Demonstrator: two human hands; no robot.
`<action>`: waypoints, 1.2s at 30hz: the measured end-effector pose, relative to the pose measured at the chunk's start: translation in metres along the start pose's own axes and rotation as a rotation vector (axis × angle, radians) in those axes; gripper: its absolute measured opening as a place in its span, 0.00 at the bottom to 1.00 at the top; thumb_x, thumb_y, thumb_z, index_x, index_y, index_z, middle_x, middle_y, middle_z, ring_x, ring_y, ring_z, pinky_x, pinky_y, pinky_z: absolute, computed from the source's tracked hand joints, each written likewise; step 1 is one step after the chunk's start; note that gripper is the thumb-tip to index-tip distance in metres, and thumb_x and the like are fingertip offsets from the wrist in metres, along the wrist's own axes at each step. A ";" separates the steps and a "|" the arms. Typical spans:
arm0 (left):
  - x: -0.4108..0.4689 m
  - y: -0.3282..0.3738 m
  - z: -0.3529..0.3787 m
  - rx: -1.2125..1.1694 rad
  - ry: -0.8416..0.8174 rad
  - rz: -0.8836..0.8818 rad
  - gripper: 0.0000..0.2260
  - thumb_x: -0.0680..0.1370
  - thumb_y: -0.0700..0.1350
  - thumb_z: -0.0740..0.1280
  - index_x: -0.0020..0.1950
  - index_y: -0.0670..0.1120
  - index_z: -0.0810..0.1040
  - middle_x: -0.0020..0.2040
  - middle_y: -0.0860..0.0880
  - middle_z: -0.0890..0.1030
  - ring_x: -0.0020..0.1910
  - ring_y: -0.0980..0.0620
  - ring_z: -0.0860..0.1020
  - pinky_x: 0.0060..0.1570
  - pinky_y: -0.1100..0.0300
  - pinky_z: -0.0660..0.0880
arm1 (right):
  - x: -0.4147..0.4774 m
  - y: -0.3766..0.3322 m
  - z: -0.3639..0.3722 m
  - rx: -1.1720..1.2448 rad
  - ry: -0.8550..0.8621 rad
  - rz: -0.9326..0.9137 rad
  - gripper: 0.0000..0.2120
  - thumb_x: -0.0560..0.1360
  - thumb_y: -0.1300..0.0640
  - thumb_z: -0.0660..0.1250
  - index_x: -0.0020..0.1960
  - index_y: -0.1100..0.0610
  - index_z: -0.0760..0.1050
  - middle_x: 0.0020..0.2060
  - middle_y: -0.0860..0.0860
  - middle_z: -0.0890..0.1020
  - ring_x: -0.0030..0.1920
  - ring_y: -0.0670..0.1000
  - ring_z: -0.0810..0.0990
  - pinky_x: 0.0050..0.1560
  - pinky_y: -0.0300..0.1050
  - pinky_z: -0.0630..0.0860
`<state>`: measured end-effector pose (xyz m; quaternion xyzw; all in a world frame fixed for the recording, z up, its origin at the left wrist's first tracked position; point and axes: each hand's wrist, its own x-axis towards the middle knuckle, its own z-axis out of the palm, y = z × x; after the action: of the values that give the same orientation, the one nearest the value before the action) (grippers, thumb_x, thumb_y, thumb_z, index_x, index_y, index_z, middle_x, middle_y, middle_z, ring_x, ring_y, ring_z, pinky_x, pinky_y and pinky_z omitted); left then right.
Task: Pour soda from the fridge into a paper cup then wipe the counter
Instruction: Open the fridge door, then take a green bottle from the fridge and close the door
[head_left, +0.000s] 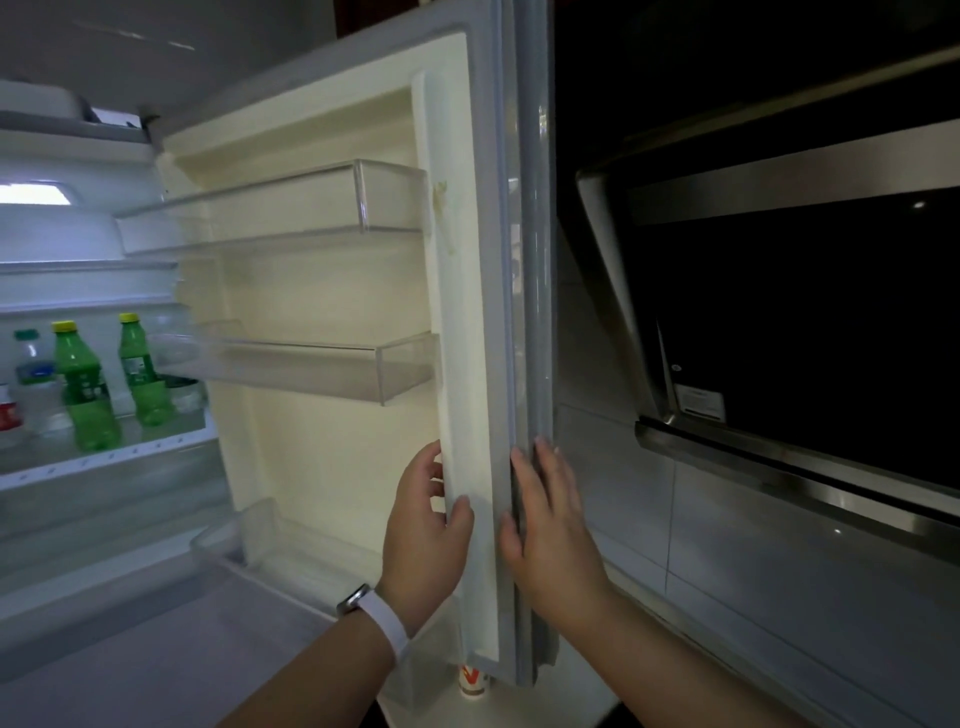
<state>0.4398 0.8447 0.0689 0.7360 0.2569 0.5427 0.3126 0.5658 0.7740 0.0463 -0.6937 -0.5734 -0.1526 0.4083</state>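
The fridge door (467, 291) stands open, its edge facing me. My left hand (423, 525) grips the inner edge of the door, thumb on the seal and fingers behind it. On the door's outer edge lies my right hand (550, 525), palm flat and fingers pointing up. Inside the fridge at the lower left, two green soda bottles with yellow caps (85, 389) (141, 371) stand on a shelf. A paper cup (471, 683) with red print shows just below the door's bottom corner, mostly hidden.
A clear water bottle (34, 379) and a red-labelled bottle (9, 415) stand left of the green ones. The door's clear shelf bins (322, 366) hold nothing. A dark range hood (810, 332) hangs at the right, over a pale counter (753, 623).
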 end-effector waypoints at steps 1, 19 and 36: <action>0.000 0.001 0.000 0.001 0.000 0.005 0.26 0.76 0.38 0.67 0.58 0.69 0.65 0.56 0.57 0.77 0.51 0.64 0.77 0.45 0.63 0.80 | 0.000 0.000 -0.001 0.002 -0.011 0.004 0.34 0.80 0.51 0.61 0.78 0.44 0.44 0.78 0.45 0.43 0.78 0.50 0.41 0.72 0.48 0.54; -0.036 -0.044 -0.178 0.713 -0.337 -0.001 0.24 0.75 0.60 0.60 0.69 0.54 0.70 0.66 0.58 0.72 0.63 0.59 0.71 0.62 0.68 0.66 | 0.006 -0.119 0.041 0.179 -0.028 -0.385 0.18 0.73 0.50 0.59 0.61 0.52 0.73 0.65 0.52 0.73 0.64 0.54 0.71 0.65 0.53 0.68; -0.023 -0.195 -0.471 1.068 -0.360 -0.481 0.20 0.79 0.57 0.59 0.70 0.58 0.68 0.70 0.58 0.70 0.67 0.57 0.70 0.65 0.61 0.67 | 0.080 -0.292 0.276 -0.063 -0.890 -0.551 0.19 0.78 0.46 0.60 0.64 0.54 0.72 0.61 0.50 0.73 0.62 0.53 0.73 0.58 0.47 0.72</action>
<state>-0.0259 1.0445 0.0116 0.7926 0.5953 0.1205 0.0528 0.2502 1.0349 0.0434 -0.5268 -0.8477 0.0377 0.0488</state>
